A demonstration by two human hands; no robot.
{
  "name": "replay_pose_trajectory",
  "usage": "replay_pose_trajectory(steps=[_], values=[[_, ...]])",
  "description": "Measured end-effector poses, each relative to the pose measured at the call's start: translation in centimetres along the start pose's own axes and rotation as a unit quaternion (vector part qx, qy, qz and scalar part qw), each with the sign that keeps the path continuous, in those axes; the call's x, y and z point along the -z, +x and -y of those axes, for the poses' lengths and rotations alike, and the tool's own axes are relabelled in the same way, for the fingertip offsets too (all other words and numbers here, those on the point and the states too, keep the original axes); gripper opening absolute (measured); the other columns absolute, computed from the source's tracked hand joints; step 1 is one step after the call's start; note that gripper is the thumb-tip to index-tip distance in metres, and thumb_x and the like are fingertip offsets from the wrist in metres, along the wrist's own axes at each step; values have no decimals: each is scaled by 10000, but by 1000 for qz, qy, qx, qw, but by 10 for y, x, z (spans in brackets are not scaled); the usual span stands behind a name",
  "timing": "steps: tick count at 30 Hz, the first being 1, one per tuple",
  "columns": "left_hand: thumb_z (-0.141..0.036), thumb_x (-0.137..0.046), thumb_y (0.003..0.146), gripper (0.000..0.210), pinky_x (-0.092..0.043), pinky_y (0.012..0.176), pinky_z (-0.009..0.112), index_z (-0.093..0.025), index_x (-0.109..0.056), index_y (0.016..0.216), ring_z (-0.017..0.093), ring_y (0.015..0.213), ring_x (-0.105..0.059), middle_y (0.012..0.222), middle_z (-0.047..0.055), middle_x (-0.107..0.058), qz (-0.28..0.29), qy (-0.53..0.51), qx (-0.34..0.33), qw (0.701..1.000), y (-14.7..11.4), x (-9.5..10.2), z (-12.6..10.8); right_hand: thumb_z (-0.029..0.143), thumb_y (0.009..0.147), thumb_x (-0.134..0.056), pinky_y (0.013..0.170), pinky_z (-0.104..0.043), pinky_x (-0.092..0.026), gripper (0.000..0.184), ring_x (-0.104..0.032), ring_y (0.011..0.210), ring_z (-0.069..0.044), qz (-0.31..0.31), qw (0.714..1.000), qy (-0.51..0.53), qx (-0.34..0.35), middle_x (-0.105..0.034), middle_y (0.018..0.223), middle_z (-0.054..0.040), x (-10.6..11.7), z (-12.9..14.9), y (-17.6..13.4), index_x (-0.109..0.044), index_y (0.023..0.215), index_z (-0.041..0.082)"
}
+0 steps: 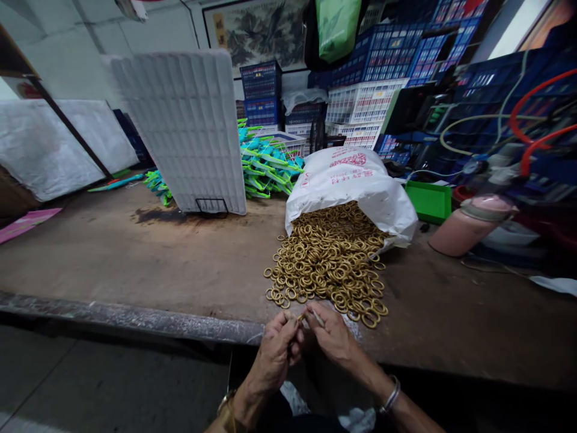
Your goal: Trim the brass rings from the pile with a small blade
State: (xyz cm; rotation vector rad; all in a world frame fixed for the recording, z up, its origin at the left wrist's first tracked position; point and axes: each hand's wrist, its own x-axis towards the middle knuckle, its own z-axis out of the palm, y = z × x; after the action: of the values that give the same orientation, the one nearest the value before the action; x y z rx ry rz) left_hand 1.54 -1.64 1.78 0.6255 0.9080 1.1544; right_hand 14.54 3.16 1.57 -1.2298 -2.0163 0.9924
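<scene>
My left hand [280,341] is closed in a pinch at the table's front edge, with a small brass-coloured ring [300,317] at its fingertips. Close beside it, my right hand [333,337] has its fingers curled round a slim, pale, pointed tool [318,317]; its exact kind is too small to tell. The fingertips of both hands meet at the ring, which they partly hide. Just beyond them lies a heap of brass-coloured rings [324,264], spilling from the mouth of a white woven sack [342,180] with red print.
A white ribbed panel [184,132] stands upright in a black wire stand [211,206] on the brown table [112,258]. Behind it are green and turquoise plastic pieces [268,162]. To the right are a green tray [428,201] and a pink bottle [471,225]. Stacked crates [365,102] line the back.
</scene>
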Motion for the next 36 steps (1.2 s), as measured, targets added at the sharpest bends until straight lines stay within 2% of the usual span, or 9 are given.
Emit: replay_pose_trajectory(steps=[2,6,15,21,24,27,32,36], values=[[-517,-585,684,386,-155,348,134,-176,-407,716,5,370,-286,558,-70,-444,-5,9,-1,1000,1,0,1,119,702,-361,528,-214,-293,136,-445,546,-114,22,997,-69,22,-513,595,15,-1,2,-5,-475,690,193],[-508,-588,686,384,-165,354,136,-182,-388,720,2,356,-277,532,-79,-440,-14,28,-10,999,4,2,4,32,585,-358,519,-229,-244,252,-455,535,-122,30,985,-165,31,-545,605,4,-4,4,-11,-479,741,190],[-570,-597,626,441,-201,355,153,-181,-398,679,15,355,-288,500,-78,-436,-47,76,-13,996,2,-4,-6,6,597,-366,544,-227,-251,318,-523,625,-139,7,976,-218,10,-596,678,-12,-5,9,-12,-500,818,190],[-505,-559,711,364,-190,340,148,-177,-405,673,9,342,-262,497,-78,-430,-29,87,-32,995,-3,2,-1,59,665,-392,521,-237,-233,267,-526,583,-139,37,970,-241,-19,-604,658,-15,-8,-5,-7,-503,872,184],[-445,-559,744,307,-178,334,143,-178,-416,693,8,336,-264,503,-76,-443,-2,49,-30,998,-12,4,-6,53,686,-373,497,-252,-190,271,-504,531,-135,23,954,-290,-70,-591,621,-18,-6,-22,-1,-514,882,176],[-416,-570,746,284,-202,337,142,-182,-413,703,18,350,-300,535,-62,-479,-4,-32,-22,999,-16,8,-16,52,677,-385,502,-251,-192,266,-506,554,-138,13,949,-307,-69,-579,617,-11,-7,-30,1,-516,866,185],[-387,-602,722,278,-279,366,153,-146,-468,691,40,441,-417,711,16,-567,-69,-124,-39,989,-8,26,-26,143,765,-402,575,-240,-260,185,-547,689,-142,8,968,-249,-24,-617,790,-15,-22,-16,-1,-506,903,207],[-306,-596,738,178,-308,384,161,-149,-513,757,58,465,-450,712,23,-579,-74,-165,-39,983,-4,41,-24,189,784,-439,627,-249,-266,232,-544,780,-153,19,957,-288,-34,-599,963,-30,-32,-9,2,-494,1006,226]])
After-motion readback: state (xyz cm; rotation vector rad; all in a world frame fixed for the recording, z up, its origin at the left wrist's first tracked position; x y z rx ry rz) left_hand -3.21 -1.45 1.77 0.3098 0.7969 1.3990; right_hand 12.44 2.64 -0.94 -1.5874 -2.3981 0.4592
